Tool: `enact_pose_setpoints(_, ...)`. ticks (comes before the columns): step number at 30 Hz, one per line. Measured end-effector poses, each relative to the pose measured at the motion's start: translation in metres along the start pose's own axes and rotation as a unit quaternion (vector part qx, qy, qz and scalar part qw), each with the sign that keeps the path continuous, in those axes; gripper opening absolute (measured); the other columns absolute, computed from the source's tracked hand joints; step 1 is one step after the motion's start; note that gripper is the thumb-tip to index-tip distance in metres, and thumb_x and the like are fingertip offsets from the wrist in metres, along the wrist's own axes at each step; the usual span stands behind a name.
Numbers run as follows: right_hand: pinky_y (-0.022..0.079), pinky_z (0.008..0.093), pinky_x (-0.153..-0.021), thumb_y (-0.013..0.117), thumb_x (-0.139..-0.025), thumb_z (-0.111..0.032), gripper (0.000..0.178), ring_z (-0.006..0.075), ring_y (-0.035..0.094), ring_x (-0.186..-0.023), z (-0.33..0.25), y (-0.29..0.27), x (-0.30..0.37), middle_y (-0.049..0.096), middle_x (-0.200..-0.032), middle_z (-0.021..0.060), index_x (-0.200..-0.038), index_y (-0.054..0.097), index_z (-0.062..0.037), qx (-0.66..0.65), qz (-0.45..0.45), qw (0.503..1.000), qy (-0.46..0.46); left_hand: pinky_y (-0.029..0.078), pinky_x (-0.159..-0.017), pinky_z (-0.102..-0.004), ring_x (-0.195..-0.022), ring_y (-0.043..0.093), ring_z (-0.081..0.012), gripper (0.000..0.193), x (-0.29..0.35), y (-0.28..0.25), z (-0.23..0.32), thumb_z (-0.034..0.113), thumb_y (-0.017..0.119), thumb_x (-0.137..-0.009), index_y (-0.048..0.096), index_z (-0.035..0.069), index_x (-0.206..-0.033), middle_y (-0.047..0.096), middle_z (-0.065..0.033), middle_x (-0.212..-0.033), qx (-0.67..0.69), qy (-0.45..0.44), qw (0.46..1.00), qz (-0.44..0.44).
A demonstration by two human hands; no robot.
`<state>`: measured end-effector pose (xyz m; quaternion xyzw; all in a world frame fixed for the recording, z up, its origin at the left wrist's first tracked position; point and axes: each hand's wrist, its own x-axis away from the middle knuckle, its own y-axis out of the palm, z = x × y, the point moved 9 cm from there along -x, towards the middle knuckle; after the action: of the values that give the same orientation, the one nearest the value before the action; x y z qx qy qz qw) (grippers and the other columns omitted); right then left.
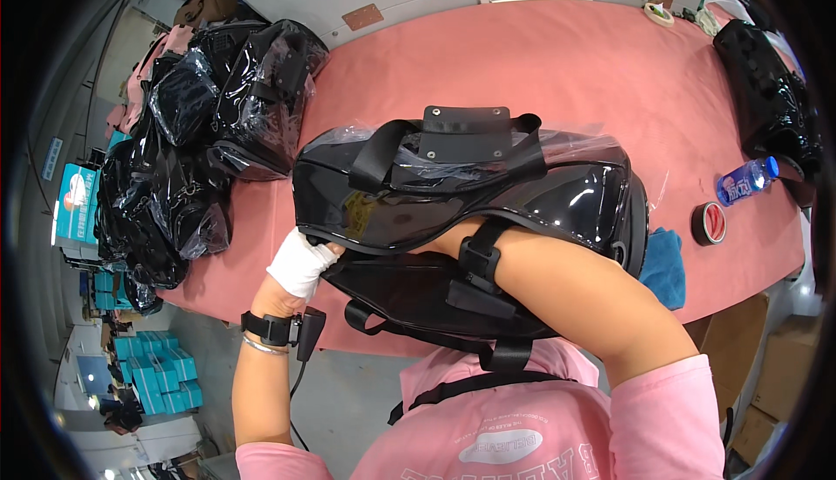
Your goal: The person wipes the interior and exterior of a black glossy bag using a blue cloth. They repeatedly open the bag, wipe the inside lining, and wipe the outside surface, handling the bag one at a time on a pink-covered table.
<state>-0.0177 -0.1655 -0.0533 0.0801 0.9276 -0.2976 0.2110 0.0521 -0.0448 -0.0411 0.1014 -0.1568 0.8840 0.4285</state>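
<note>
Backpack (522,193) in glossy black, wrapped in clear plastic film, is laid across the near edge of the pink surface (566,71), its handle and straps facing up. The left hand (300,262), covered by a white glove, is closed on the bag's lower left corner; a black wrist strap with a small device is worn just below it. The right hand is pushed inside the bag and is hidden, so its grip cannot be told; only the bare forearm (575,288) is seen entering the opening. More film-wrapped black bags (226,97) are piled at the left end of the surface, and another (771,88) is seen at the far right. A blue bottle (746,181), a red-and-black tape roll (709,222) and a blue cloth (666,262) are lying to the right of the backpack.
</note>
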Motion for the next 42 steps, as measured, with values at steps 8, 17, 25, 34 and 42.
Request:
enact_pose_setpoints(8,0.048,0.0412,-0.081,0.051,-0.087,-0.022,0.028,0.0324,0.063,-0.091,-0.013,-0.008,0.003,0.065,-0.103,0.0173,-0.107,0.063,-0.0068,0.038,-0.036,0.999,0.008,0.044,-0.074,-0.0233,-0.081,0.053,-0.0074,0.019,-0.001,0.002,0.004,0.007,0.062,-0.086,0.063,0.001,-0.103,0.063,-0.0012,-0.092,-0.039,0.005,0.999,-0.001)
enact_pose_setpoints(17,0.040,0.0380,-0.099,0.039,-0.093,-0.028,0.038,0.0267,0.052,-0.112,-0.017,0.001,-0.003,0.056,-0.121,0.0124,-0.121,0.051,-0.0057,0.161,-0.185,0.963,0.112,0.046,-0.079,-0.0242,-0.087,0.056,-0.0098,0.029,-0.002,0.006,0.003,0.003,0.059,-0.084,0.056,0.001,-0.113,0.062,-0.0031,-0.099,0.025,-0.035,0.999,0.002)
enact_pose_setpoints(25,0.048,0.0403,-0.076,0.058,-0.082,-0.028,0.028,0.0305,0.063,-0.084,0.005,-0.030,-0.014,0.066,-0.090,0.0167,-0.091,0.067,-0.0029,0.076,-0.167,0.967,0.178,0.045,-0.073,-0.0234,-0.080,0.053,-0.0078,0.021,-0.004,0.008,0.002,0.000,0.057,-0.082,0.058,0.003,-0.103,0.059,0.0005,-0.091,0.065,-0.041,0.997,0.030)
enact_pose_setpoints(34,0.045,0.0366,-0.049,0.056,-0.079,-0.013,0.017,0.0199,0.057,-0.050,0.019,0.001,-0.001,0.066,-0.075,0.0095,-0.084,0.069,-0.0021,-0.037,-0.265,0.915,0.301,0.044,-0.072,-0.0252,-0.078,0.054,-0.0110,0.020,-0.008,0.000,0.003,-0.001,0.057,-0.081,0.060,0.002,-0.101,0.061,-0.0016,-0.091,0.077,-0.026,0.995,0.056)
enact_pose_setpoints(42,0.037,0.0254,-0.040,0.052,-0.083,-0.015,0.017,0.0117,0.048,-0.045,0.025,0.027,0.007,0.061,-0.066,0.0043,-0.076,0.062,-0.0031,-0.260,-0.188,0.872,0.371,0.044,-0.072,-0.0254,-0.078,0.054,-0.0107,0.019,-0.014,0.004,0.006,-0.001,0.056,-0.081,0.061,0.001,-0.100,0.061,-0.0014,-0.090,0.091,-0.040,0.993,0.071)
